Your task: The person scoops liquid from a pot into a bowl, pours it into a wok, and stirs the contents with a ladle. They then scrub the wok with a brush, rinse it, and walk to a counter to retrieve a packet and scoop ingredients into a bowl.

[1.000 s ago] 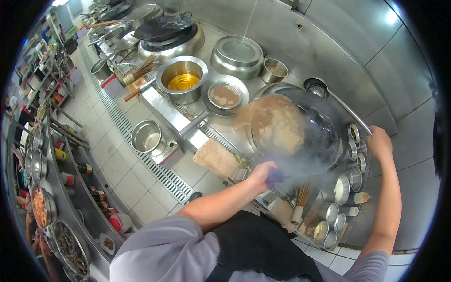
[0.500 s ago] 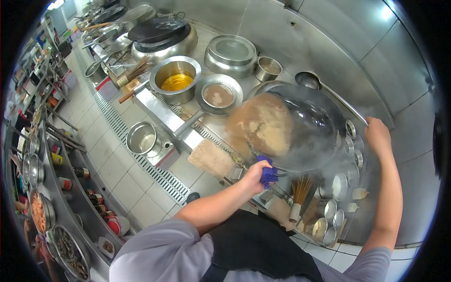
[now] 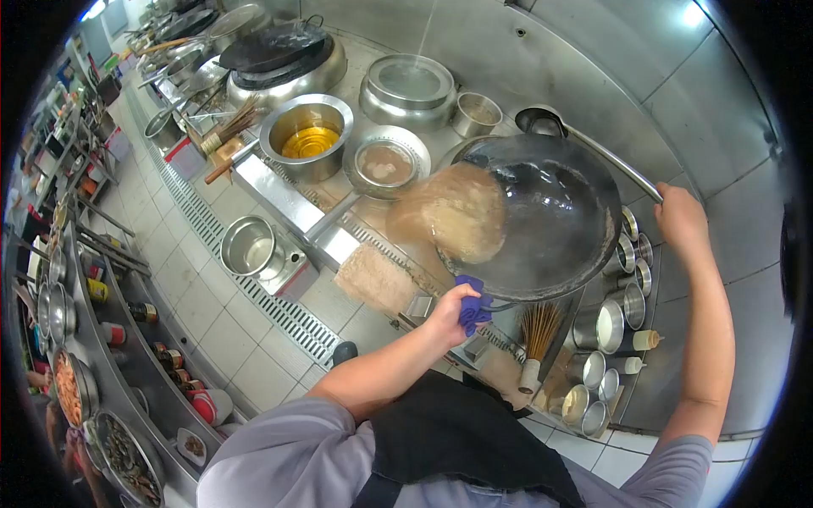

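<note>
And it looks like rinsing or emptying, the left hand (image 3: 447,315) clamping a bunched purple cloth (image 3: 474,308) at the rim of the big round black wok (image 3: 563,224) over the stove (image 3: 371,222), murky brown liquid (image 3: 461,212) spread at its left side, the right hand (image 3: 683,222) wrapped round a long-handled steel ladle (image 3: 616,162) (hot work, I'd guess), and the next move calls for a steady tilt.

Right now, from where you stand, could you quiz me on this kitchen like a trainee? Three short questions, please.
1. Which item does the right hand hold?
a) a bottle
b) a ladle
c) a brush

2. True or false: the left hand grips a purple cloth at the edge of the wok.

3. Fill in the colour: in the picture, the open pot just left of the long-handled pan holds a ____ liquid.

Key: 1 b; 2 true; 3 yellow.
</note>
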Demonstrator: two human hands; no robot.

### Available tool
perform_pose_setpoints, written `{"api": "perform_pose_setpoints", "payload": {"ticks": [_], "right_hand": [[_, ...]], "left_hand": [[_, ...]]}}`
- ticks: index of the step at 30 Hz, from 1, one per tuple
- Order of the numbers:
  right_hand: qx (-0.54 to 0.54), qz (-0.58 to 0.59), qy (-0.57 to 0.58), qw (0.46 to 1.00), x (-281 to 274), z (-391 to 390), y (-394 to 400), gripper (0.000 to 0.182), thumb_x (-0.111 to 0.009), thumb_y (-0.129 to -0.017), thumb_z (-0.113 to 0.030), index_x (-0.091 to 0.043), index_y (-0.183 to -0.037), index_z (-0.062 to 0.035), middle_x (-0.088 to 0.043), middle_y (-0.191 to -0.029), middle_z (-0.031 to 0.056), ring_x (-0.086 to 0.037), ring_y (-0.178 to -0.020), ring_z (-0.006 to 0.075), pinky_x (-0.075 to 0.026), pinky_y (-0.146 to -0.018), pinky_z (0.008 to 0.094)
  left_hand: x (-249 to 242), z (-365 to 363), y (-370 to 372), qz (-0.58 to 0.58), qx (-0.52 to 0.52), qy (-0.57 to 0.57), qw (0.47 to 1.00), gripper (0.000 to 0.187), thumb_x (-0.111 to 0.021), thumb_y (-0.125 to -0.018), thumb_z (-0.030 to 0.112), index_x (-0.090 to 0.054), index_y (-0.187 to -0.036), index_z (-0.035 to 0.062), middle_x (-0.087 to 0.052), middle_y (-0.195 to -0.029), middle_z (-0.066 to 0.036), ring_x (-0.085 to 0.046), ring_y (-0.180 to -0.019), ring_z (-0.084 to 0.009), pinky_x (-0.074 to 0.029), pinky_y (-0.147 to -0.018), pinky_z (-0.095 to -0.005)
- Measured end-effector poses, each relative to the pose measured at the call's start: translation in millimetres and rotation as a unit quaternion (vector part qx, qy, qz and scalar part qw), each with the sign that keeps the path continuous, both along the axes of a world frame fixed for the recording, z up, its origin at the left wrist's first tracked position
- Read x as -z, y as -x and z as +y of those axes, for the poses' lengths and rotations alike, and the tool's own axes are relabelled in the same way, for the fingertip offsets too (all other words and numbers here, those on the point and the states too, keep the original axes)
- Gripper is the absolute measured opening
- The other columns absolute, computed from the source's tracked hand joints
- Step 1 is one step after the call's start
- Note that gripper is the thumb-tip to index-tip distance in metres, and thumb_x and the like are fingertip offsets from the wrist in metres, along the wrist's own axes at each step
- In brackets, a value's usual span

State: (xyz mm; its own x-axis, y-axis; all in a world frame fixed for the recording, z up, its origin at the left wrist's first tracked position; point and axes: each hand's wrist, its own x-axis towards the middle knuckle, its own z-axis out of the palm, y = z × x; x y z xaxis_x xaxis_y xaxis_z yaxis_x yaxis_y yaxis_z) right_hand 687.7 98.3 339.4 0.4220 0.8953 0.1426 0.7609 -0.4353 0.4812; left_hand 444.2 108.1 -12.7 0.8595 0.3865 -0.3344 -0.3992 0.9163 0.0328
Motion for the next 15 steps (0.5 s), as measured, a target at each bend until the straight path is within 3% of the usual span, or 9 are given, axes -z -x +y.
{"api": "perform_pose_setpoints", "payload": {"ticks": [4,7,13,15], "right_hand": [[-0.029,-0.033,0.001,0.999,-3,3,0,0.026,-0.060,-0.084,-0.011,-0.061,-0.110,-0.0052,-0.065,-0.098,0.0203,-0.061,-0.095,0.0393,-0.048,-0.082,0.0484],[-0.064,-0.043,-0.018,0.997,-6,7,2,0.027,-0.060,-0.084,-0.009,-0.060,-0.110,-0.0035,-0.065,-0.097,0.0194,-0.062,-0.093,0.0377,-0.050,-0.080,0.0477],[-0.116,-0.098,0.006,0.988,-15,19,6,0.030,-0.060,-0.084,-0.008,-0.060,-0.114,-0.0043,-0.065,-0.095,0.0185,-0.063,-0.090,0.0373,-0.050,-0.079,0.0471],[-0.128,-0.102,0.006,0.987,-17,24,5,0.031,-0.060,-0.084,-0.008,-0.059,-0.115,-0.0050,-0.064,-0.094,0.0185,-0.063,-0.090,0.0372,-0.050,-0.078,0.0470]], "left_hand": [[5,1,5,-0.035,0.023,0.012,0.999,0.020,-0.057,-0.075,0.020,-0.055,-0.088,0.0053,-0.058,-0.078,-0.010,-0.053,-0.057,-0.0228,-0.043,-0.049,-0.0330],[8,-2,5,0.006,-0.006,0.033,0.999,0.021,-0.057,-0.075,0.020,-0.055,-0.089,0.0045,-0.058,-0.079,-0.010,-0.052,-0.054,-0.0223,-0.042,-0.048,-0.0328],[24,-1,16,-0.083,0.000,0.050,0.995,0.025,-0.056,-0.076,0.022,-0.054,-0.092,0.0031,-0.059,-0.082,-0.011,-0.049,-0.055,-0.0190,-0.037,-0.045,-0.0292],[27,-1,21,-0.178,0.016,0.057,0.982,0.027,-0.057,-0.076,0.022,-0.054,-0.096,0.0034,-0.058,-0.083,-0.010,-0.048,-0.056,-0.0177,-0.036,-0.045,-0.0280]]}}
